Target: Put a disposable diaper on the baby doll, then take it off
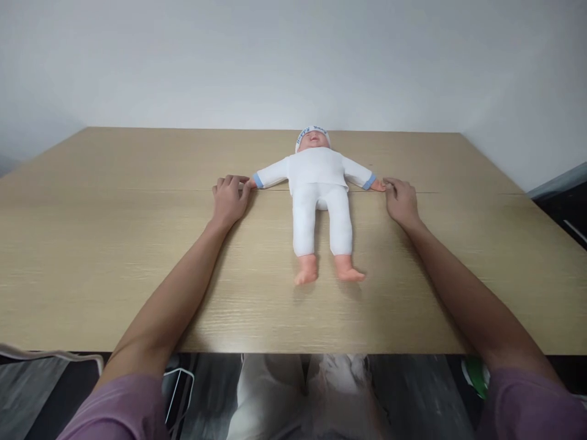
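A baby doll point(320, 195) in a white suit with blue cuffs and a white cap lies on its back on the wooden table point(114, 244), arms spread, bare feet toward me. My left hand point(229, 198) rests on the table with curled fingers pinching the doll's hand on that side. My right hand point(401, 200) does the same at the doll's other hand, fingers bent around it.
The table's near edge runs across the bottom of the view, with my legs below it. A plain white wall stands behind the table. A white cable point(50, 353) hangs at the lower left and a green object point(477, 373) shows under the right forearm.
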A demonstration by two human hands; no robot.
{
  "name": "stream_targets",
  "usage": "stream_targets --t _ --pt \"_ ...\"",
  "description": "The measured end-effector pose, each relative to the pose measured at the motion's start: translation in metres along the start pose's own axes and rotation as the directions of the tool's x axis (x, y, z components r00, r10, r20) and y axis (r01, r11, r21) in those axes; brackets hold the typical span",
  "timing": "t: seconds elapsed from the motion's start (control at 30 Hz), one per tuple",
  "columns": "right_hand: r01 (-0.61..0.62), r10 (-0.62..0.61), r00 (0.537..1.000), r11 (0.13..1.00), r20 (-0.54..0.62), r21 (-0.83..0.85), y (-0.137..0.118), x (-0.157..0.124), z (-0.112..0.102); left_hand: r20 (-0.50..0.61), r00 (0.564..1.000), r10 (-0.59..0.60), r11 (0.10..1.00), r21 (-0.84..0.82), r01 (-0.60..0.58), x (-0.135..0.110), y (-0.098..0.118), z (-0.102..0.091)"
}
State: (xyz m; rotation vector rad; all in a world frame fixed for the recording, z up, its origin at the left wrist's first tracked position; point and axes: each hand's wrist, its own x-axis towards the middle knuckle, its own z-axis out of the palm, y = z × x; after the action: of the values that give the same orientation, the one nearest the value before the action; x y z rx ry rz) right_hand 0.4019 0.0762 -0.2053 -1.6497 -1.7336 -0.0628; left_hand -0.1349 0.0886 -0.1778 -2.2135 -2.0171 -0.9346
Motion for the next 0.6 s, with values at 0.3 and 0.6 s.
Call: stream_targets --t 0.3,0.6 --pt "-0.005 0.004 1.0 1.0 -0.007 -0.01 0.0031 0.0016 -0.0001 0.044 0.997 -0.062 0.997 0.042 0.06 -0.0003 0.002 -0.0001" --pt "-0.017 0.017 1.0 1.0 -0.007 -0.01 0.0067 0.0063 -0.0021 0.027 0.985 -0.17 0.985 0.01 0.169 0.0061 -0.0055 0.0013"
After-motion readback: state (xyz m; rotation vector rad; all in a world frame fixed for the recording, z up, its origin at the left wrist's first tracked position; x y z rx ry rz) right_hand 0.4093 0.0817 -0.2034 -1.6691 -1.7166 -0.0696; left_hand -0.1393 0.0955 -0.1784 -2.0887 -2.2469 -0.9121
